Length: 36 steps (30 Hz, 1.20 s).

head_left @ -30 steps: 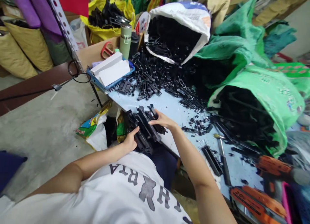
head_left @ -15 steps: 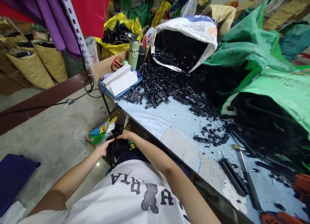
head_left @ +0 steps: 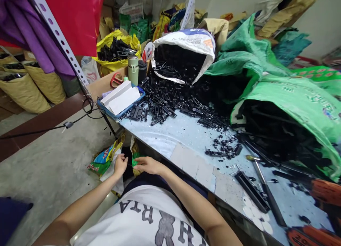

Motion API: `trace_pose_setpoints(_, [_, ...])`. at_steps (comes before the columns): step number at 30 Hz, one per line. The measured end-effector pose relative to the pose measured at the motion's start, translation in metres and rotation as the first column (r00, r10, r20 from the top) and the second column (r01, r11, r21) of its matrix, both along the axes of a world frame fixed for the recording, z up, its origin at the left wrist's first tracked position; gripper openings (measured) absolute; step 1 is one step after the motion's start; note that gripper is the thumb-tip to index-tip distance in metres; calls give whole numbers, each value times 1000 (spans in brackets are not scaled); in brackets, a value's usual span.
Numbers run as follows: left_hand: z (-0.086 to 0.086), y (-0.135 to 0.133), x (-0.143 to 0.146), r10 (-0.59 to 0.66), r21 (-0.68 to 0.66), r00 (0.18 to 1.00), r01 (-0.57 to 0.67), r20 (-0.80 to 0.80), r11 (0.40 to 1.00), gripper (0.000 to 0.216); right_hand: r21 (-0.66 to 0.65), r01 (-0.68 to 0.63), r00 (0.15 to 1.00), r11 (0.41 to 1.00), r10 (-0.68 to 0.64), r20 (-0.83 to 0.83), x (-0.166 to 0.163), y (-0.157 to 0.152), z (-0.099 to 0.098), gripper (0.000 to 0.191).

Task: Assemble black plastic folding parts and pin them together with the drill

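A printed plastic sack (head_left: 104,160) in yellow, blue and green stands on the floor beside the table, its mouth open and dark inside. My left hand (head_left: 121,164) is closed on the white inner edge at the left of the mouth. On the opposite side, my right hand (head_left: 149,165) has its fingers stretched out, with the tips touching the sack's green and yellow rim. The sack's contents are too dark to make out.
On the blue table (head_left: 160,134) lie heaps of black parts (head_left: 162,100), a hammer (head_left: 266,185) and an orange-and-black power tool (head_left: 325,192). A white sack (head_left: 183,40) and a green sack (head_left: 290,91) hold more parts. A blue tray (head_left: 119,113) sits by the left edge; a cable (head_left: 50,129) hangs nearby.
My hands have moved apart, away from the black material between them. The sack's mouth is wider and darker inside. The camera view has shifted.
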<state>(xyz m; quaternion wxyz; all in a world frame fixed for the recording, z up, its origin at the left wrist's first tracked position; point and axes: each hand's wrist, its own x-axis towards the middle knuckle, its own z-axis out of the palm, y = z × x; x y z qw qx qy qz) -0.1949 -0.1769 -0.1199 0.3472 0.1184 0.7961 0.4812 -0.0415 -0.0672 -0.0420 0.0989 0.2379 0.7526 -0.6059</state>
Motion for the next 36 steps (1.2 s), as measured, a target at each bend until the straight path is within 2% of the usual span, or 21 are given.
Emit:
trace_pose_setpoints(2, [20,23,4,-143,90,951,174,-274,981,21,-52,97,993,994,-101,-68,22,8,11,70])
trace_pose_setpoints(4, [45,59,8,-272,102,762,404,-587,909,22,-78,212,970,974,-219,-105,41,15,20,68])
trace_pose_setpoints(5, [57,80,10,-299,72,666,469,-684,880,23,-80,263,956,962,-270,-113,49,17,23,67])
trace_pose_setpoints(8, [85,144,16,-396,-93,477,541,-785,836,25,-67,359,923,931,-365,-125,70,19,28,62])
trace_pose_setpoints(10, [94,178,21,-478,-230,390,534,-787,814,26,-69,403,904,913,-409,-128,84,17,28,60])
trace_pose_setpoints(12, [99,199,24,-546,-334,312,530,-778,779,26,-82,444,884,892,-452,-123,101,14,28,59])
trace_pose_setpoints(15, [102,208,27,-575,-383,236,544,-784,746,27,-87,497,856,863,-505,-114,133,14,29,56])
trace_pose_setpoints(18, [112,202,27,-553,-361,261,530,-791,767,28,-28,562,817,827,-560,-138,166,27,37,53])
trace_pose_setpoints(20, [124,196,30,-544,-316,256,591,-799,743,22,40,612,784,790,-599,-163,185,45,45,50])
trace_pose_setpoints(21, [131,193,32,-544,-291,229,648,-807,704,18,73,632,770,772,-614,-176,192,57,49,49])
trace_pose_setpoints(23, [147,189,42,-566,-282,138,757,-813,589,13,127,660,748,740,-633,-200,202,85,57,46])
trace_pose_setpoints(26, [165,188,68,-661,-419,-51,809,-749,412,21,190,674,737,714,-638,-222,204,131,64,43])
trace_pose_setpoints(28, [168,188,92,-704,-530,-195,795,-683,294,31,225,688,725,690,-640,-255,198,163,65,40])
trace_pose_setpoints(30, [160,188,116,-688,-584,-311,787,-656,200,37,267,710,704,652,-637,-315,189,197,63,34])
trace_pose_setpoints(31, [153,188,127,-668,-586,-344,792,-659,171,37,306,719,695,624,-629,-348,184,214,61,30])
trace_pose_setpoints(33, [133,187,144,-638,-559,-356,817,-683,141,32,458,705,706,541,-596,-383,175,249,58,23])
trace_pose_setpoints(36, [101,180,156,-636,-482,-283,861,-718,161,21,666,639,733,384,-567,-376,163,302,57,18])
